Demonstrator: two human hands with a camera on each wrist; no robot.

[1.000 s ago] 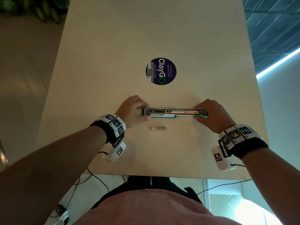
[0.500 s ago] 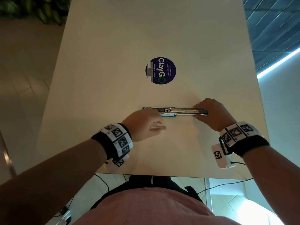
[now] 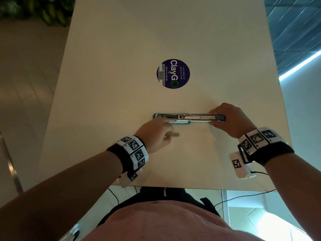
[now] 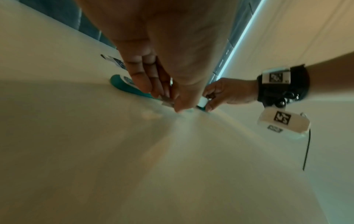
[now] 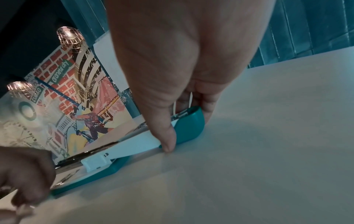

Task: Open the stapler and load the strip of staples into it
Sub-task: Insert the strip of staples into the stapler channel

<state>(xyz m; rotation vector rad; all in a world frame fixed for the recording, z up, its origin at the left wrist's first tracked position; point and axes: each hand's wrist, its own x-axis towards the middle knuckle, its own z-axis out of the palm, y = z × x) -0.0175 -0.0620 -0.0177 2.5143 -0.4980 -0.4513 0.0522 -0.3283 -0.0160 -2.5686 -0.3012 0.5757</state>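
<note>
A teal stapler lies unfolded flat on the cream table, its metal staple channel facing up. My right hand grips its right end, thumb on the near side and fingers on the far side, as the right wrist view shows on the teal stapler. My left hand is just in front of the stapler's left half and pinches the small silver strip of staples between thumb and fingertips. In the left wrist view the strip of staples sits at the fingertips, close above the table.
A round dark blue sticker lies on the table beyond the stapler. The table's near edge runs just behind my wrists. A black cable hangs below the right wrist. Green plants stand off the far left corner.
My left hand left the stapler's left end, moved toward me to the strip of staples and took hold of it. The right hand has kept its grip on the stapler's right end.
</note>
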